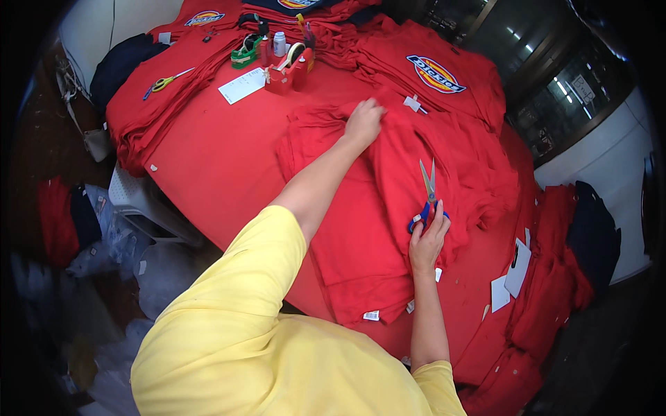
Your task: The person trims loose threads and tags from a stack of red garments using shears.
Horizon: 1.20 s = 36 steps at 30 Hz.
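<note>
On top of the red-covered work table (222, 166), spread flat: a rumpled red cotton T-shirt (388, 208), lying on more folded red cloth. Left hand (363, 122) pressed down on the far edge of that shirt, fingers curled into the fabric and pinching a fold, arm stretched out from a yellow short sleeve (257, 263). Right hand (427, 239) resting on the near right part of the same shirt, closed around the blue plastic handles of a pair of steel scissors (427, 194), blades slightly parted and pointing away from the body, lying against the cloth. Just beyond the shirt, to the far right: a stack of red shirts bearing an oval printed badge (436, 73), with a small white tag (412, 103) lying near the left hand. Farther beyond the shirt, to the far left: a red tape dispenser (288, 69), a green tape dispenser (244, 53), a small white bottle (279, 44) and a white paper slip (242, 85). Still farther left, on another red pile: yellow-handled scissors (165, 83). Near the shirt's front hem, a white barcode label (371, 315); off to its right, loose white paper cards (510, 277).
</note>
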Each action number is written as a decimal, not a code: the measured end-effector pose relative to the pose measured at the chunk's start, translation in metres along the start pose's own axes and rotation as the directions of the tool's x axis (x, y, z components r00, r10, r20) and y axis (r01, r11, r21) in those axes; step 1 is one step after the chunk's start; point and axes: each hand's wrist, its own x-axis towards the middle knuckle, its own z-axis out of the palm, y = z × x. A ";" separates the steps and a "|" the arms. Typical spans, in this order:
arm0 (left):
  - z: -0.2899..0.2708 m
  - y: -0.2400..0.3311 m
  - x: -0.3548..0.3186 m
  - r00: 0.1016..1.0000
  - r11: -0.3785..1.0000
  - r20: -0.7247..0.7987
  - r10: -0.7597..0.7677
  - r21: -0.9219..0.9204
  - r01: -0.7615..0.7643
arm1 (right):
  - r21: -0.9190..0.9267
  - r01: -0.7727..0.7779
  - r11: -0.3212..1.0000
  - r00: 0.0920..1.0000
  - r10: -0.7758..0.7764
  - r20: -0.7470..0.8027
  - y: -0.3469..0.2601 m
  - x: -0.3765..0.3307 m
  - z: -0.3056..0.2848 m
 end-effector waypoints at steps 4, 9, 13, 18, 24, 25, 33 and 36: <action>0.007 0.043 0.050 0.968 0.978 -0.166 0.187 0.120 -0.168 | 0.006 -0.137 0.991 0.990 0.137 -0.037 0.015 0.019 0.009; 0.019 -0.034 0.007 0.692 0.967 0.688 -0.219 0.058 0.248 | -0.007 -0.186 0.983 0.982 0.185 -0.031 0.029 0.011 0.027; -0.030 -0.039 -0.061 0.917 0.943 0.336 -0.216 0.317 0.106 | -0.024 -0.214 0.977 0.976 0.213 -0.046 0.039 0.005 0.021; -0.058 -0.017 -0.213 0.944 0.939 0.032 -0.328 0.122 0.322 | 0.003 -0.194 0.981 0.980 0.194 -0.055 0.035 0.008 0.020; -0.091 0.109 -0.321 0.888 0.860 0.040 -0.458 -0.234 0.454 | 0.177 -0.214 0.961 0.972 0.227 -0.055 0.034 0.009 0.009; -0.093 0.110 -0.326 0.895 0.885 0.035 -0.444 -0.140 0.444 | 0.234 -0.143 0.962 0.975 0.177 -0.132 0.034 0.009 0.009; -0.111 0.106 -0.317 0.916 0.937 0.203 -0.346 0.130 0.325 | 0.543 -0.235 0.806 0.874 -0.069 0.481 -0.080 -0.098 -0.038; -0.113 0.102 -0.316 0.894 0.940 0.292 -0.340 0.075 0.332 | 0.501 -0.245 0.830 0.775 -0.143 0.615 -0.092 -0.134 -0.070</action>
